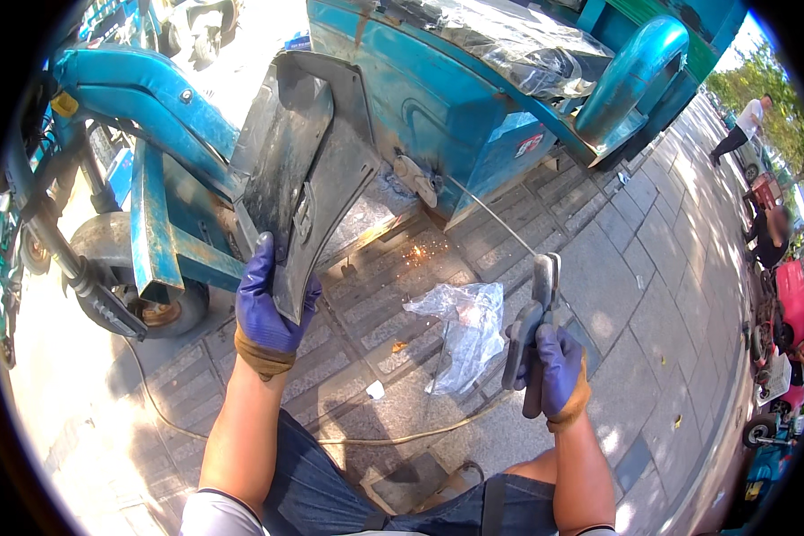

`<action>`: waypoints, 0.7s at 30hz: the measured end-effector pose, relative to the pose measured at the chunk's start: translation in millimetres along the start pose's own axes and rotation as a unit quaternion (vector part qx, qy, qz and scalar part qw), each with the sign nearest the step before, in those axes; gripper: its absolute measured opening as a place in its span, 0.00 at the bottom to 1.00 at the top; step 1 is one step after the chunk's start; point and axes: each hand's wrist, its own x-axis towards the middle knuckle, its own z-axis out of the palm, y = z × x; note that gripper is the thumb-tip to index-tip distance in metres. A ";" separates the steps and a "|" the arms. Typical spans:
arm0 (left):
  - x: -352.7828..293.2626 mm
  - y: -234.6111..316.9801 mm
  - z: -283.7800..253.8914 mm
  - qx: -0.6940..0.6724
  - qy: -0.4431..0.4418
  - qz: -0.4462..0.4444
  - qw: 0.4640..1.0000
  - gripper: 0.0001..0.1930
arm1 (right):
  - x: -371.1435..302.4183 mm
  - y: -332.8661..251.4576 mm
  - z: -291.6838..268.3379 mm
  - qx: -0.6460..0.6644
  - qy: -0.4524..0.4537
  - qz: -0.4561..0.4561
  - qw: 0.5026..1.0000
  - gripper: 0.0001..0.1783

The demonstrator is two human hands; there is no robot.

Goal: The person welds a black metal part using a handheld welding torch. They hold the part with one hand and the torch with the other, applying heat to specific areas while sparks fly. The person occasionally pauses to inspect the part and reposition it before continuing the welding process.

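My left hand (270, 313), in a purple glove, grips the lower end of a dark, scuffed plastic panel (326, 170) that stands up in front of me. In my right purple-gloved hand (559, 371) is a welding electrode holder (529, 335) with dark jaws and handles. A thin welding rod (496, 219) runs from its jaws up and left. The rod's tip reaches the lower corner of a teal metal box (438, 116), beside a worn metal bracket (414, 181); whether they touch I cannot tell. Orange sparks (420, 256) glow low down near that corner.
At left stands a teal vehicle frame (143, 85) with a wheel (165, 299). A clear plastic bag (466, 335) lies on the paving between my hands. A pale cable (420, 438) crosses the ground near my knees. People and parked vehicles (795, 295) are at far right.
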 end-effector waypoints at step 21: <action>-19.3 -22.2 -8.7 0.406 -0.149 0.038 0.901 0.12 | 14.2 20.5 15.6 -0.074 0.047 -0.082 0.993 0.13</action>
